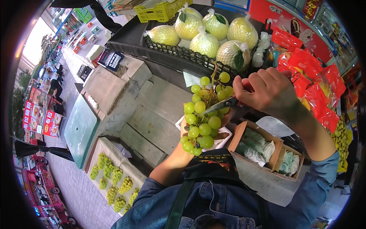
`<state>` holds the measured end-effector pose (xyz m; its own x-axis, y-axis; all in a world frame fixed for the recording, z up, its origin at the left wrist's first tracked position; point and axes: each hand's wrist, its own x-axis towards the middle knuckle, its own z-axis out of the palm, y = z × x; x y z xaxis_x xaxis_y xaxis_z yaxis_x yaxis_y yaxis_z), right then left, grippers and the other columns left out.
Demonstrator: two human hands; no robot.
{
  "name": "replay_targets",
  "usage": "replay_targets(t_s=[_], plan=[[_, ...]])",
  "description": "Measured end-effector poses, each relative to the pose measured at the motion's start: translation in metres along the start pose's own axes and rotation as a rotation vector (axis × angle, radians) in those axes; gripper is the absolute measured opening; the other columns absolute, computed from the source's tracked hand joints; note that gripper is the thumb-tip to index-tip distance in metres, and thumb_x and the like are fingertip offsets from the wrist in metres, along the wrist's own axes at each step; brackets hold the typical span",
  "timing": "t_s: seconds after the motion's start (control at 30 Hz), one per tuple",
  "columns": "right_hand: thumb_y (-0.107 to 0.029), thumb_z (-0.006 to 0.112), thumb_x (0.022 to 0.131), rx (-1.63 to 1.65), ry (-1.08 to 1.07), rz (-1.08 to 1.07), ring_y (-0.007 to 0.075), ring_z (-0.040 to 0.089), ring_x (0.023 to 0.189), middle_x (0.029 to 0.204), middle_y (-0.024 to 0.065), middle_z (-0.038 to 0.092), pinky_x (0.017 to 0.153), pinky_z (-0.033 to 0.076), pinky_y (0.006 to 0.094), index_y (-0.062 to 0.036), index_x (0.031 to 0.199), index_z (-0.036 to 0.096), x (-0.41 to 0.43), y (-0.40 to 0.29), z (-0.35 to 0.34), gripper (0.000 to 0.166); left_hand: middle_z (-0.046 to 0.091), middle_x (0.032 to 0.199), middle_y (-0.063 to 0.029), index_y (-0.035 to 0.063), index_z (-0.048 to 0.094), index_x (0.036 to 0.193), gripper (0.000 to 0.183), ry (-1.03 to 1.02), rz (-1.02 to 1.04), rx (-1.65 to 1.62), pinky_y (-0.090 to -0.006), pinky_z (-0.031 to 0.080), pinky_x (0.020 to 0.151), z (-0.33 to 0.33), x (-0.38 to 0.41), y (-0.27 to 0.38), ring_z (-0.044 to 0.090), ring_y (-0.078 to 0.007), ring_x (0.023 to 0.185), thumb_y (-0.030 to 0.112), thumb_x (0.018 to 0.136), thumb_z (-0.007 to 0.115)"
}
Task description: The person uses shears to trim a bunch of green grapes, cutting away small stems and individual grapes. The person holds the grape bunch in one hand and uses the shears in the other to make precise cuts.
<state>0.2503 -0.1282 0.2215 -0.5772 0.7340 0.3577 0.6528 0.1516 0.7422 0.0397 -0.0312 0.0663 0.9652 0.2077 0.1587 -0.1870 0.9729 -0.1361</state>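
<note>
A bunch of green grapes (204, 128) rests on my left hand (184, 130), which cups it from below and behind. The grapes cover most of that hand, and some fingertips show at the bunch's right side. A brown stem (213, 77) sticks up from the top. My right hand (263, 88) is closed around the red handle of a pair of scissors (220, 105). Their metal blades lie in among the grapes from the right, and the tips are hard to make out. Below the bunch, partly hidden, is a white plastic tray (226, 134).
Wrapped pomelos (204, 45) fill a black crate (183, 51) ahead. Red snack packets (306, 65) hang to the right, above cardboard boxes (243, 134) of crumpled plastic bags. More grape bunches (117, 174) lie on a covered stand at lower left, near a green tabletop (81, 128).
</note>
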Motion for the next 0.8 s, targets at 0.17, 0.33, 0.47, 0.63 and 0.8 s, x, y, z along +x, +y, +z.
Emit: replay_targets(t_s=[0.17,0.33,0.47,0.63,0.8], plan=[[-0.017,0.064,0.087,-0.115,0.093,0.008,0.014,0.054,0.076,0.082,-0.0011,0.05,0.074,0.047,0.0302,-0.0169,0.115,0.058,0.002,-0.004,-0.006,0.029,0.039,0.147,-0.0282,0.0061,0.027,0.152,0.086,0.034,0.027,0.044,-0.0686,0.044,0.096,0.0,-0.004,0.002,0.045,-0.0427,0.133,0.07,0.095,0.032],[-0.017,0.059,0.088,-0.207,0.047,-0.057,0.0144,0.054,0.08,0.087,0.0,0.051,0.078,0.047,0.0306,-0.019,0.119,0.058,0.007,-0.005,-0.012,0.031,0.043,0.145,-0.0276,0.0047,0.034,0.149,0.072,0.059,0.045,0.078,-0.0674,0.045,0.097,0.005,-0.003,0.001,0.047,-0.0411,0.132,0.057,0.1,0.03],[-0.017,0.057,0.089,-0.242,0.038,-0.076,0.0141,0.054,0.08,0.088,0.0001,0.051,0.079,0.046,0.031,-0.0187,0.12,0.058,0.012,-0.008,-0.014,0.031,0.043,0.145,-0.0265,0.0058,0.035,0.149,0.072,0.037,0.044,0.084,-0.0678,0.043,0.098,0.004,-0.005,0.001,0.048,-0.0399,0.131,0.059,0.1,0.029],[-0.017,0.056,0.09,-0.262,0.05,-0.081,0.0138,0.053,0.079,0.088,0.0002,0.051,0.079,0.046,0.0314,-0.0182,0.12,0.058,0.013,-0.007,-0.015,0.03,0.045,0.144,-0.0262,0.0064,0.036,0.148,0.073,0.029,0.048,0.065,-0.0678,0.04,0.102,0.006,-0.007,0.0,0.049,-0.0388,0.13,0.06,0.099,0.028],[-0.015,0.058,0.089,-0.209,0.019,-0.081,0.0135,0.052,0.076,0.085,-0.0005,0.052,0.075,0.045,0.0306,-0.0156,0.114,0.058,0.018,-0.007,-0.019,0.026,0.046,0.143,-0.0259,0.0065,0.037,0.147,0.075,0.072,0.043,0.056,-0.0679,0.04,0.101,0.005,-0.005,0.001,0.05,-0.0384,0.128,0.062,0.098,0.03]])
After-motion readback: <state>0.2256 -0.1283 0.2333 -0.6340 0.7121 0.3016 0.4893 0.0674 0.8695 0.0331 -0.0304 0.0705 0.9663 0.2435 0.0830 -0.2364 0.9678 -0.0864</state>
